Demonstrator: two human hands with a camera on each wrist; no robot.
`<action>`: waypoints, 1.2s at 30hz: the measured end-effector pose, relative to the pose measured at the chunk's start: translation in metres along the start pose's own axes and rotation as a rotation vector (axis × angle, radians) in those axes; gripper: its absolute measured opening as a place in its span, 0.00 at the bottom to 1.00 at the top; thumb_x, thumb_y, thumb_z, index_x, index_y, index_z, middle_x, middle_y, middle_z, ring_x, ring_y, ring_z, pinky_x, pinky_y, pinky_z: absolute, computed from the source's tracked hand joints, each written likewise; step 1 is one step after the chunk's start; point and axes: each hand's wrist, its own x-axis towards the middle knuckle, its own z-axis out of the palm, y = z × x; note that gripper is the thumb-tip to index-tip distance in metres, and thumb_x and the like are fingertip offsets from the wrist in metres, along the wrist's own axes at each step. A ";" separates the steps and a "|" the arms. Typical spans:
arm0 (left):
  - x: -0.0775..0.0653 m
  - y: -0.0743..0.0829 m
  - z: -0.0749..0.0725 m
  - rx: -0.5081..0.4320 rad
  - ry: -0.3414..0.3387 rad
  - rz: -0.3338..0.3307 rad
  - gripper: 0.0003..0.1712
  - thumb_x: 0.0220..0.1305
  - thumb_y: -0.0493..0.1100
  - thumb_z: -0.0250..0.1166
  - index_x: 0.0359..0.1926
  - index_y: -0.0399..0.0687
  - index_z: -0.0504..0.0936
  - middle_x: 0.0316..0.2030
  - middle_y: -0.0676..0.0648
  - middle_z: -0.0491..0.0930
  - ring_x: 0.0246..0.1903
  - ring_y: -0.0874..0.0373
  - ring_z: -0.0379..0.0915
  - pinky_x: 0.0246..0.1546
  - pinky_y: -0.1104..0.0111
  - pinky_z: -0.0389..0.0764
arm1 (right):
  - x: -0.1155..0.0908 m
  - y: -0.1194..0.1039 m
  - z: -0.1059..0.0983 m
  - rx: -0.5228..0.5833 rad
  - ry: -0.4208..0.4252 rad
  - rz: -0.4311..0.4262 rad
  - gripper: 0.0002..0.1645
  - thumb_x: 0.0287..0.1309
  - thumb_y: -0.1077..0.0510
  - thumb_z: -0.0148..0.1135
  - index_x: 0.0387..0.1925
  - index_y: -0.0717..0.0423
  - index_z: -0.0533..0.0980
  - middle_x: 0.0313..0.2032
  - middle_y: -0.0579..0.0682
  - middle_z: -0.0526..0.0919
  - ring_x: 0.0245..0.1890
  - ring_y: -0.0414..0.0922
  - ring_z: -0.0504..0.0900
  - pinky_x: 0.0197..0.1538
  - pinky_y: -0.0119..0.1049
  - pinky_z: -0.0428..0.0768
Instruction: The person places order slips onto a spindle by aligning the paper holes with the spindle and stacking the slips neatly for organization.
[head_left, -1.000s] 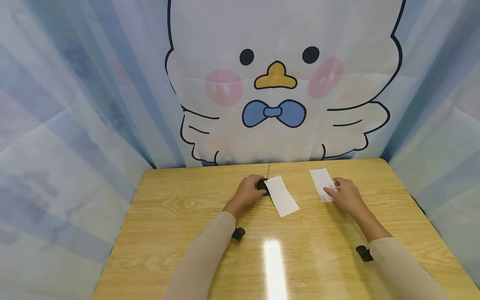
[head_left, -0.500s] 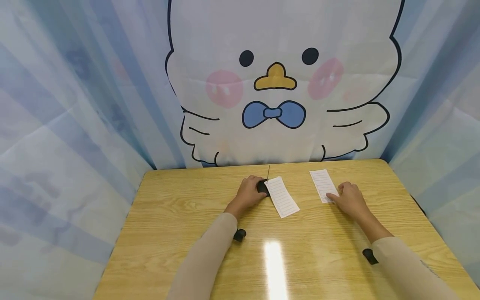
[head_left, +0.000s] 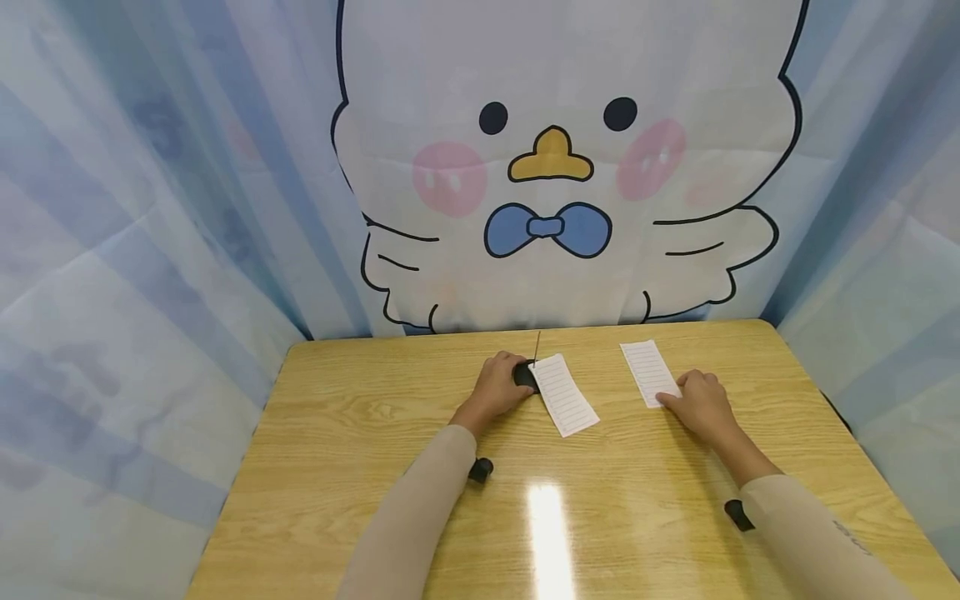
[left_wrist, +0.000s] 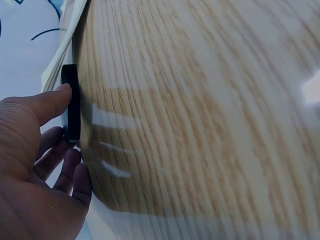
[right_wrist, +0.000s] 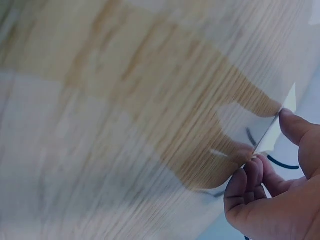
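My left hand [head_left: 495, 385] grips the round black base [head_left: 524, 377] of a bill spike, whose thin metal rod [head_left: 537, 346] stands upright. A white lined paper slip [head_left: 566, 397] hangs at the rod by its top corner and slants toward me. From the left wrist view, the thumb presses the edge of the base, with pale paper edges [left_wrist: 62, 52] beside it. My right hand [head_left: 703, 405] pinches the near right corner of a second lined slip [head_left: 643, 368], lying to the right of the spike. Thumb and curled fingers meet this slip [right_wrist: 272, 134] in the right wrist view.
Both hands work near the far edge of a glossy wood-grain table [head_left: 375, 467]. Behind it hangs a curtain [head_left: 540, 292] with a cartoon bird. Black wrist cameras [head_left: 481, 470] hang below the sleeves, and a bright reflection shows on the tabletop.
My right hand has shifted slightly right and nearer me, its fingers moving from over the slip's right side to its near corner. The left hand keeps its grip on the base.
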 end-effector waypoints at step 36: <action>-0.002 0.002 -0.002 0.016 -0.020 -0.010 0.33 0.68 0.48 0.72 0.71 0.49 0.76 0.68 0.43 0.73 0.66 0.45 0.69 0.64 0.56 0.76 | 0.001 -0.002 -0.005 0.113 -0.026 -0.035 0.27 0.70 0.58 0.62 0.60 0.75 0.68 0.53 0.76 0.77 0.53 0.69 0.78 0.53 0.61 0.77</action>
